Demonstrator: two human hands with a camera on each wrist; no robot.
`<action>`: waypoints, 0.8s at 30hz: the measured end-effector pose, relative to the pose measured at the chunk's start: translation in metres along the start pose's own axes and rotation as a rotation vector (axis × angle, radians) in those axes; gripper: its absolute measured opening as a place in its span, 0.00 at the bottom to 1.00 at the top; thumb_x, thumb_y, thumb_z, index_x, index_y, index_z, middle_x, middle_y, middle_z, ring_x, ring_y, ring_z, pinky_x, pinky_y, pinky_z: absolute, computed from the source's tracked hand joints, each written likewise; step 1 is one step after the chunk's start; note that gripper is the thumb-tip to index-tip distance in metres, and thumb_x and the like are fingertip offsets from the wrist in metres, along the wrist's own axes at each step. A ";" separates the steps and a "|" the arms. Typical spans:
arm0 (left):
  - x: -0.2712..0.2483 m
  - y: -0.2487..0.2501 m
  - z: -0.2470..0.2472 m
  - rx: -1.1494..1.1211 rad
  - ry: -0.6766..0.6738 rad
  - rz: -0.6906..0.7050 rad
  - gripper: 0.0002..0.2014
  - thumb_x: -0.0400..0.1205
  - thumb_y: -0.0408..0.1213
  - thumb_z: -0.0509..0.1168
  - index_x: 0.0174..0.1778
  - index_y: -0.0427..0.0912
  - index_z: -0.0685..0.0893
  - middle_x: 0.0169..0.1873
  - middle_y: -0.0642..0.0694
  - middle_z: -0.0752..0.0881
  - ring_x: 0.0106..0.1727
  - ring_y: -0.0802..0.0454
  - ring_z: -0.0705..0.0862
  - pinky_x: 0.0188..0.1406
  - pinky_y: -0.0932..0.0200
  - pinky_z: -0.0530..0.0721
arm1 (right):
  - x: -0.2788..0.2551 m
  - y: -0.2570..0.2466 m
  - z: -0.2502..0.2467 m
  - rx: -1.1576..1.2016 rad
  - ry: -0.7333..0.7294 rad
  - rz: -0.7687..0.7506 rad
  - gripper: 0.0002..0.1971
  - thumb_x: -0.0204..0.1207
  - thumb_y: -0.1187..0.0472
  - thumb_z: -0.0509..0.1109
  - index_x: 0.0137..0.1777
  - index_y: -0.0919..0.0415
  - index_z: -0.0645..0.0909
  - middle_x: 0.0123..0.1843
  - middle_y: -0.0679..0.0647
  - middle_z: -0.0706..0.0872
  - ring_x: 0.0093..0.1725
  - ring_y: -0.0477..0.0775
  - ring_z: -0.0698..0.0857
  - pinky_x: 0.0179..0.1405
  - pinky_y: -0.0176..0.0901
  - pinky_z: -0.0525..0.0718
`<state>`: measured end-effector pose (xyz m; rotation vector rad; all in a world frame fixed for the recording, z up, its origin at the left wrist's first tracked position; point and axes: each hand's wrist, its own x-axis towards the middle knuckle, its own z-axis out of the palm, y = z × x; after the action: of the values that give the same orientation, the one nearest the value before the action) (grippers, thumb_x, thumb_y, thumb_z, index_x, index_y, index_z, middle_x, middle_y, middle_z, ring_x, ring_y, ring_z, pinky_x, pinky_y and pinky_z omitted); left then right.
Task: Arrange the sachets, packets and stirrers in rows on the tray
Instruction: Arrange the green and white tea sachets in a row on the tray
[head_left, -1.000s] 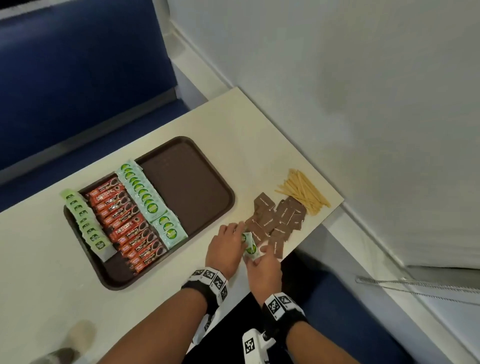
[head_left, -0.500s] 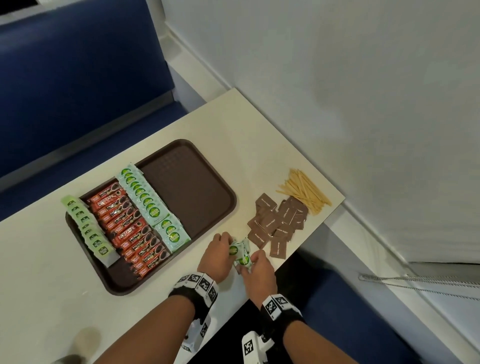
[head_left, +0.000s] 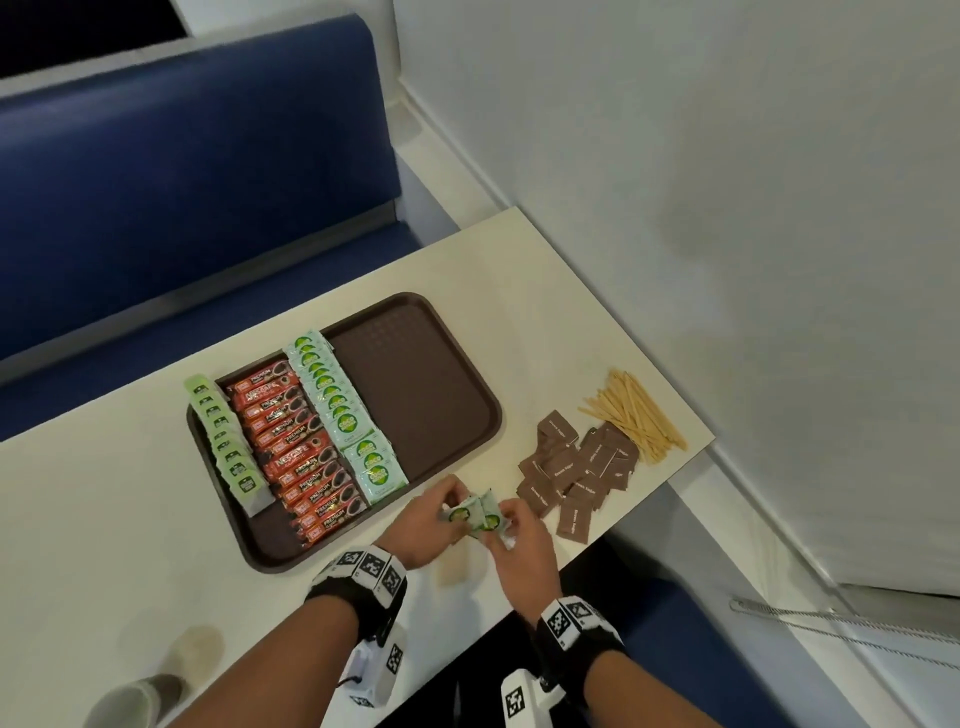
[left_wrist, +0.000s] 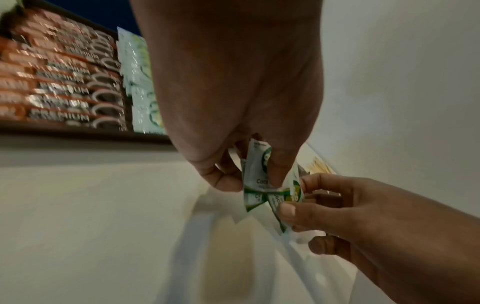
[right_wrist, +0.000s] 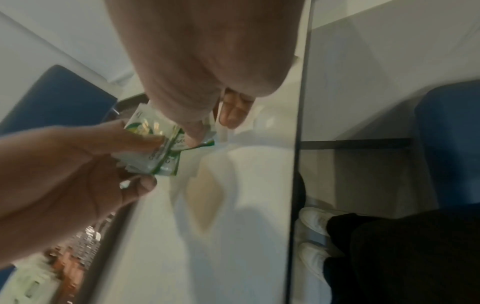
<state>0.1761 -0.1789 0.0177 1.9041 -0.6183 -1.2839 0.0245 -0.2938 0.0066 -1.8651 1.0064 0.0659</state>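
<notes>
Both hands hold a small bunch of pale green coco sachets (head_left: 475, 514) just above the table, in front of the tray's near right corner. My left hand (head_left: 434, 512) pinches them (left_wrist: 259, 174) from the left; my right hand (head_left: 514, 530) pinches them (right_wrist: 166, 152) from the right. The brown tray (head_left: 426, 384) carries three rows: green sachets (head_left: 226, 441), red coffee packets (head_left: 296, 447) and pale green coco sachets (head_left: 343, 410). Its right half is bare. Brown sugar sachets (head_left: 576, 467) lie in a loose pile on the table, with wooden stirrers (head_left: 634, 415) behind them.
The cream table (head_left: 104, 519) ends close behind the stirrers, at a white wall (head_left: 727, 208). A blue bench seat (head_left: 182, 182) runs along the far side. The table's near edge lies just under my wrists, with dark trousers and white shoes (right_wrist: 317, 222) below.
Both hands have drawn back from the brown sachet pile toward the table's near edge and slightly left, lifting the green sachets, which now fan out between the fingers.
</notes>
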 end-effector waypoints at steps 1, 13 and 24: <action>-0.006 0.007 -0.009 -0.035 0.006 0.009 0.16 0.82 0.31 0.73 0.58 0.57 0.82 0.52 0.50 0.89 0.45 0.50 0.87 0.50 0.44 0.90 | 0.005 -0.009 -0.004 0.040 -0.037 -0.008 0.14 0.79 0.59 0.80 0.56 0.42 0.80 0.53 0.42 0.88 0.52 0.45 0.87 0.51 0.44 0.85; -0.088 0.056 -0.115 -0.696 0.554 0.018 0.11 0.86 0.43 0.77 0.62 0.50 0.85 0.58 0.44 0.94 0.46 0.46 0.96 0.40 0.48 0.94 | 0.060 -0.189 0.002 0.282 -0.485 -0.189 0.12 0.75 0.66 0.84 0.55 0.61 0.86 0.45 0.58 0.94 0.44 0.58 0.94 0.52 0.54 0.94; -0.088 0.026 -0.139 -0.663 0.790 -0.003 0.27 0.83 0.47 0.79 0.74 0.35 0.85 0.66 0.39 0.91 0.51 0.46 0.97 0.45 0.46 0.97 | 0.109 -0.227 0.018 0.052 -0.713 -0.136 0.09 0.80 0.55 0.81 0.56 0.57 0.92 0.49 0.57 0.95 0.40 0.45 0.85 0.39 0.39 0.82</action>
<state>0.2710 -0.0868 0.1190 1.6311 0.2059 -0.5272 0.2523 -0.3058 0.1141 -1.6602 0.3815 0.5737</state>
